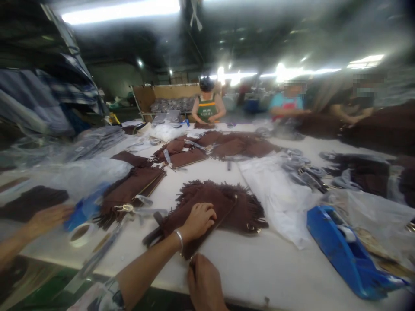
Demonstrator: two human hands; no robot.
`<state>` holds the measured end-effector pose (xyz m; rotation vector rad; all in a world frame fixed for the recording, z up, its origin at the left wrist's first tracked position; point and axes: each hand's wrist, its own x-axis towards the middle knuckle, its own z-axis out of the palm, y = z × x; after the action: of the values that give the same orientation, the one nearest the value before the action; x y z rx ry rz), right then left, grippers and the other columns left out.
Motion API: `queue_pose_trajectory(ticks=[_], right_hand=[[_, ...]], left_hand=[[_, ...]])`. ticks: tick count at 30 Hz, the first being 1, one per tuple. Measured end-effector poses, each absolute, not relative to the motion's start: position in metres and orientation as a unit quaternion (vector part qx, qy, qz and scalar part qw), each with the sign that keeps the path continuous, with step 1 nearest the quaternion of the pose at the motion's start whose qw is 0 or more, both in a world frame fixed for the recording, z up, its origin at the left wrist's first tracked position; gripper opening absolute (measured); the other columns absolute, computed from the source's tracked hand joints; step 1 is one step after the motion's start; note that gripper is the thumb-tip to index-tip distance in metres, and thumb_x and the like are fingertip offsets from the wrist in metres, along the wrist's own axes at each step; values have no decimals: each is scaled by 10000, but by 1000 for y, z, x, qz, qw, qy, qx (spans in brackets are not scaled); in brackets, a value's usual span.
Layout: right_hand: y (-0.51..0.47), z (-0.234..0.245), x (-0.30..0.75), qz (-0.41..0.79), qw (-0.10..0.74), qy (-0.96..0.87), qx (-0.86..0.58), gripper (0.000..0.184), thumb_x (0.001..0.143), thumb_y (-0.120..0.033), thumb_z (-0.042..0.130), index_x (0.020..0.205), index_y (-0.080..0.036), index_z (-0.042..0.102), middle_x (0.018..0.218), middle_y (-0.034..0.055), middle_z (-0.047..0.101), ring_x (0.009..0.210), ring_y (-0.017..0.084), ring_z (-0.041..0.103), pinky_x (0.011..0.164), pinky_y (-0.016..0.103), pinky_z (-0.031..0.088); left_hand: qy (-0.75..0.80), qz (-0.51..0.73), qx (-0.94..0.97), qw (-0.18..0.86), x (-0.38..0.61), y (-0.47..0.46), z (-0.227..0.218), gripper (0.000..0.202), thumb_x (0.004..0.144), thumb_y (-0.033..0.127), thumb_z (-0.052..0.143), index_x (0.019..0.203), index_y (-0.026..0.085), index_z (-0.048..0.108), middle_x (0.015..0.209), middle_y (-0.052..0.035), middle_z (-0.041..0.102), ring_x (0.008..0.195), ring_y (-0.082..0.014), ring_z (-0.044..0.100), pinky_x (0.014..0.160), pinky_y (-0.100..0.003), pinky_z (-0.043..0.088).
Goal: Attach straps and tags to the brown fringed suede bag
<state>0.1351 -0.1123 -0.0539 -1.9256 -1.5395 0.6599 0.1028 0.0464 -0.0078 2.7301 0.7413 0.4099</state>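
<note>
- Head view: left hand (197, 222) lies on the brown fringed bag (233, 207) at mid table (275, 268), fingers together, pressing, not gripping.
- Right hand (205, 283) curls at the bag's near end; a pinch I cannot tell.
- Judgement: a flat, steady left palm keeps the bag from sliding.

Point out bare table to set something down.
Bare: the near table edge between the fringed bag and blue tape dispenser; a narrow strip left of that bag. Crowded: left by the tape roll, right under plastic bags.
</note>
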Motion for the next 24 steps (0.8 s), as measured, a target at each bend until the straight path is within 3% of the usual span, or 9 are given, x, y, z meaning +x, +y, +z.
queue_pose_trajectory(ticks=[3, 6, 9, 12, 14, 19, 24], right_hand=[[-106, -41, 168, 262, 295, -589, -705, 165, 914, -291, 467, 868, -240, 617, 831, 8, 692, 759, 173, 630, 656, 250, 399], [-73, -17, 231, 84, 330, -577, -742, 286, 968, -399, 400, 967, -209, 613, 962, 62, 673, 898, 193, 608, 803, 279, 408], [-33, -5, 275, -14, 257, -583, -771, 339, 960, -409, 430, 1154, -166, 564, 1107, 121, 632, 1053, 238, 559, 886, 323, 397], [-4, -11, 285, -1, 175, -598, -783, 416, 927, -419, 507, 1248, -155, 522, 1157, 151, 610, 1109, 265, 530, 886, 340, 398], [7, -16, 282, 9, 155, -600, -785, 410, 905, -409, 548, 1221, -148, 547, 1149, 164, 612, 1112, 281, 525, 870, 345, 395], [8, -8, 291, 55, 125, -599, -789, 233, 873, -397, 570, 927, -183, 642, 931, 87, 687, 901, 231, 619, 701, 290, 387], [-19, 25, 323, 113, 142, -512, -840, 361, 867, -573, 449, 923, -261, 622, 855, 35, 702, 767, 222, 650, 579, 286, 358]], left_hand=[[241, 182, 941, 154, 91, 50, -3, 183, 874, 237, 587, 1053, 273, 602, 1304, -32, 529, 1250, -201, 445, 1086, -402, 326], [315, 249, 908, 116, 60, 57, -3, 270, 928, 284, 495, 1192, 245, 540, 1360, -72, 495, 1285, -211, 425, 1092, -406, 331], [457, 208, 861, 75, 20, 63, -8, 402, 932, 435, 463, 1221, 160, 504, 1241, -150, 579, 1187, -273, 519, 996, -437, 401], [517, 86, 845, 105, -9, 63, -12, 480, 910, 589, 397, 1012, 158, 582, 946, -123, 679, 911, -277, 638, 779, -360, 455], [514, 53, 848, 122, -16, 63, -10, 465, 895, 618, 405, 899, 189, 584, 863, -88, 684, 816, -260, 643, 689, -317, 427], [477, 76, 867, 118, -13, 71, 19, 397, 875, 604, 484, 867, 215, 561, 809, -38, 676, 768, -234, 630, 614, -282, 366], [423, 124, 894, 83, 17, 101, 71, 495, 871, 678, 396, 840, 216, 573, 771, -35, 654, 734, -228, 609, 612, -292, 369]])
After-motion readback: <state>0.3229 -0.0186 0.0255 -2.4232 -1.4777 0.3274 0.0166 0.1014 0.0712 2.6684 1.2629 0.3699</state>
